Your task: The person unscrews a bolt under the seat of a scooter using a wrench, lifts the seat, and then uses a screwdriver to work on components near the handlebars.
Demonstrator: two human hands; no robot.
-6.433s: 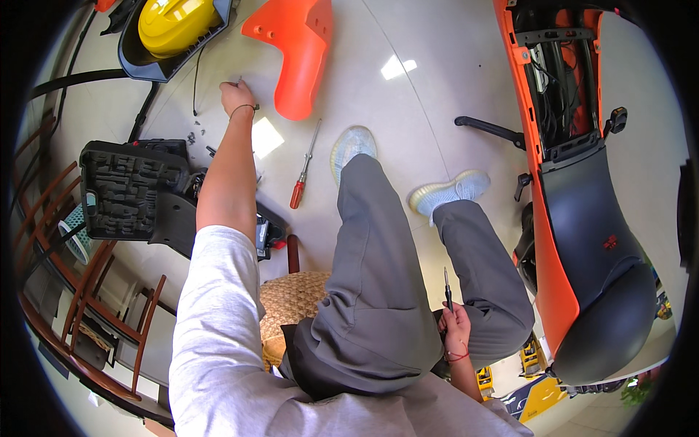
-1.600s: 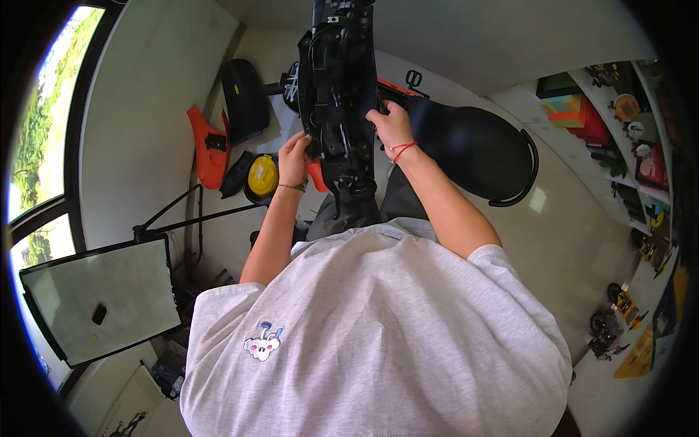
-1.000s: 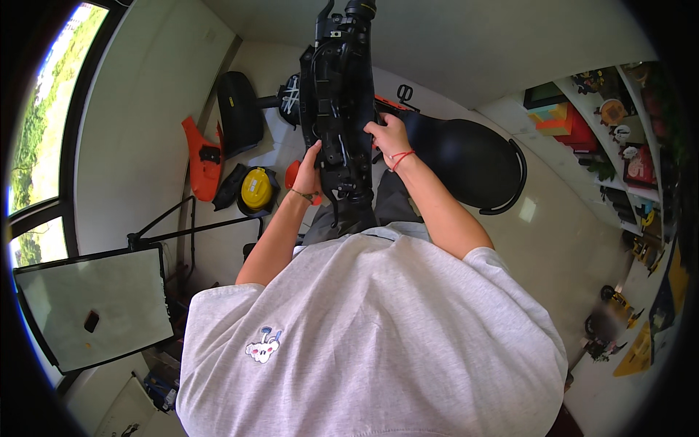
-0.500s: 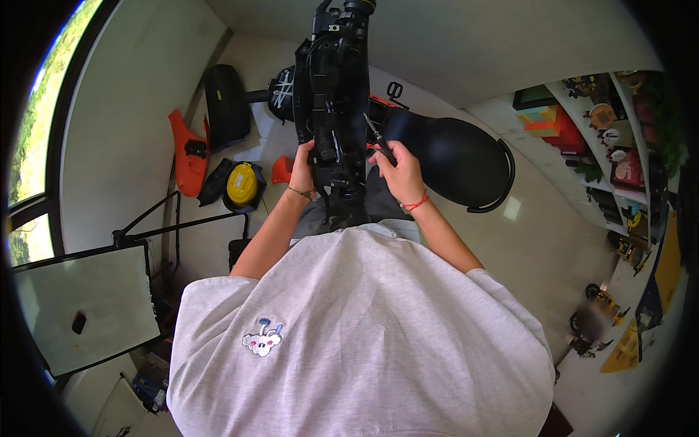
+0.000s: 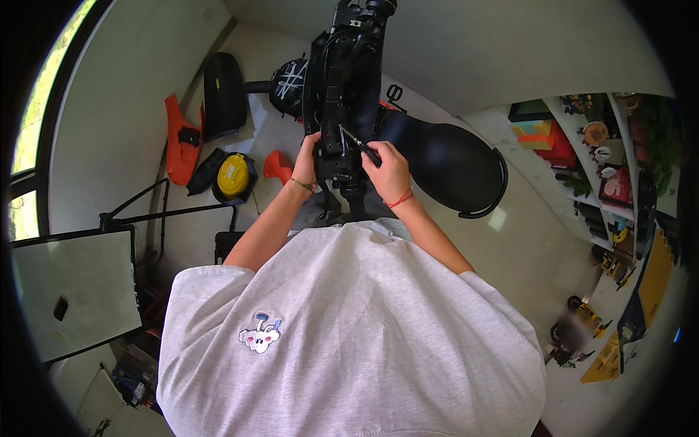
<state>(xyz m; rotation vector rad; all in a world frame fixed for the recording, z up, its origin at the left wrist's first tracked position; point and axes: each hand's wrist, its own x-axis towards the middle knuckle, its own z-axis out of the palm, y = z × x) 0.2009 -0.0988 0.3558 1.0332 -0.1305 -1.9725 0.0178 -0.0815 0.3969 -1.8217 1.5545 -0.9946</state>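
A long black vehicle frame [image 5: 335, 95], with cables and brackets on it, stands upright in front of me, close to my body. My left hand [image 5: 306, 164] grips its left edge, thumb up along the side and the other fingers hidden behind. My right hand [image 5: 389, 173] is closed round the black handle of a slim screwdriver-like tool [image 5: 357, 140]. Its thin metal shaft slants up and left over the middle of the frame. Whether the tip touches the frame I cannot tell.
A broad black seat [image 5: 459, 164] lies right of the frame. On the floor at left are a black case [image 5: 224, 95], an orange panel [image 5: 182, 142] and a yellow round thing [image 5: 233, 176]. A glass-topped table [image 5: 76, 291] stands left, shelves [image 5: 575, 146] right.
My right hand has shifted slightly left, bringing the tool's shaft from the frame's right edge over its middle. My left hand keeps its grip on the frame. The view has shifted a little.
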